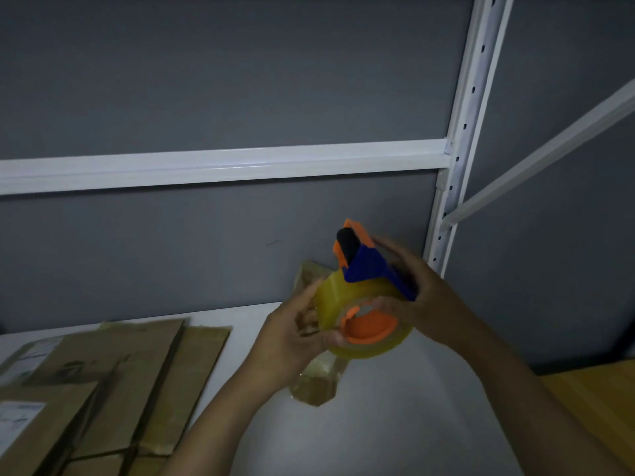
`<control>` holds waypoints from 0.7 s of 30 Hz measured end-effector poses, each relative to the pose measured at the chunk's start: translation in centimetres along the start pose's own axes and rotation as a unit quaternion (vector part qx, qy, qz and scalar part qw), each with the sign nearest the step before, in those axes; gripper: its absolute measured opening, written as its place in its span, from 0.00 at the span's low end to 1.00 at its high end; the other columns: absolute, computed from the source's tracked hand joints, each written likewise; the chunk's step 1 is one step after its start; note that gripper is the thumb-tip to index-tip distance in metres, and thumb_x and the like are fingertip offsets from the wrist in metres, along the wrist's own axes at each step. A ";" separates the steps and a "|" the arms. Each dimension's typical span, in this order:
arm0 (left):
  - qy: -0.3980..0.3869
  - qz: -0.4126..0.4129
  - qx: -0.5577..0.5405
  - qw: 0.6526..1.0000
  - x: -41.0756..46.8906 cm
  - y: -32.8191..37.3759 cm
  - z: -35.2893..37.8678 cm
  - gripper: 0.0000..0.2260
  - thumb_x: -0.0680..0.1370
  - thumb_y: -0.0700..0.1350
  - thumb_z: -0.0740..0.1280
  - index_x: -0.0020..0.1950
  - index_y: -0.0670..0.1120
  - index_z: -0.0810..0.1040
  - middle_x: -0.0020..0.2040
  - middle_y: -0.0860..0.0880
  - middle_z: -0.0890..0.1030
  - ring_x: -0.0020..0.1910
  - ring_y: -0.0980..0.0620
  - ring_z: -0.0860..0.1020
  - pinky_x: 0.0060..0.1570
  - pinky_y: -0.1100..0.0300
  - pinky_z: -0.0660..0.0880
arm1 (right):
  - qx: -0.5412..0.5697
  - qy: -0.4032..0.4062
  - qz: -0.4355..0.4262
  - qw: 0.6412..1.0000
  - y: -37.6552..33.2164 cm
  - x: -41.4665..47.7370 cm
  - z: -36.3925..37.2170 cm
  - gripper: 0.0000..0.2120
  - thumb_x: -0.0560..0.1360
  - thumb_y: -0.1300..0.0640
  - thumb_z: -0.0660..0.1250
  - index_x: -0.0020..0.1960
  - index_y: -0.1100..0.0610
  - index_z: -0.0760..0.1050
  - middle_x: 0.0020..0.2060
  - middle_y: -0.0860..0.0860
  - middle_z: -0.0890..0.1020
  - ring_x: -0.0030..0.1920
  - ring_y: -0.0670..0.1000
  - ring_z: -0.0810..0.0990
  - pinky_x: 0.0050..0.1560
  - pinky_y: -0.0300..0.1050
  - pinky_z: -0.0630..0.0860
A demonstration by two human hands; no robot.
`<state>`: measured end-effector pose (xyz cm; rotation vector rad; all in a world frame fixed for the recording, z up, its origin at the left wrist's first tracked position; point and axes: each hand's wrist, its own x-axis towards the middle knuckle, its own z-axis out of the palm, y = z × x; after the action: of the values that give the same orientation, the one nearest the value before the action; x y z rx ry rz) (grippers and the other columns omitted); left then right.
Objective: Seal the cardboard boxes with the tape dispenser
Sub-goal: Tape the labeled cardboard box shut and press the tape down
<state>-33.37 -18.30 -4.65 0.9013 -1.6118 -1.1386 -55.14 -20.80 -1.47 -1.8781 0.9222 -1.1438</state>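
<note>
A tape dispenser (364,266) with a blue body, orange frame and black roller is held up in the air above the white table (395,407). It carries a roll of clear yellowish tape (343,297) on an orange hub. My right hand (422,297) grips the dispenser from the right. My left hand (292,338) holds the tape roll from the left, fingers curled on its edge. A loose strip of clear tape (319,379) hangs below the roll. Flattened cardboard boxes (113,379) lie stacked on the table at the lower left.
A grey wall panel with a white horizontal rail (223,166) and a white perforated shelf upright (464,132) stands behind the table. A diagonal white brace (549,146) runs on the right. A wooden surface (601,403) shows at the lower right.
</note>
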 end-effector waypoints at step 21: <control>0.195 -0.229 -0.056 0.952 2.9 0.2 -1.4 0.09 0.75 0.36 0.68 0.35 0.41 0.76 0.28 0.46 0.75 0.25 0.54 0.68 0.32 0.59 0.66 | -0.264 0.004 -0.009 0.964 4.9 -2.5 -3.3 0.32 0.61 0.35 0.73 0.61 0.25 0.65 0.49 0.39 0.76 0.50 0.38 0.74 0.47 0.31 0.71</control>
<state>-32.84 -21.24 -3.47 1.3724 -1.0307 -1.2504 -59.97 -21.65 -5.59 -2.3022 1.3134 -0.9747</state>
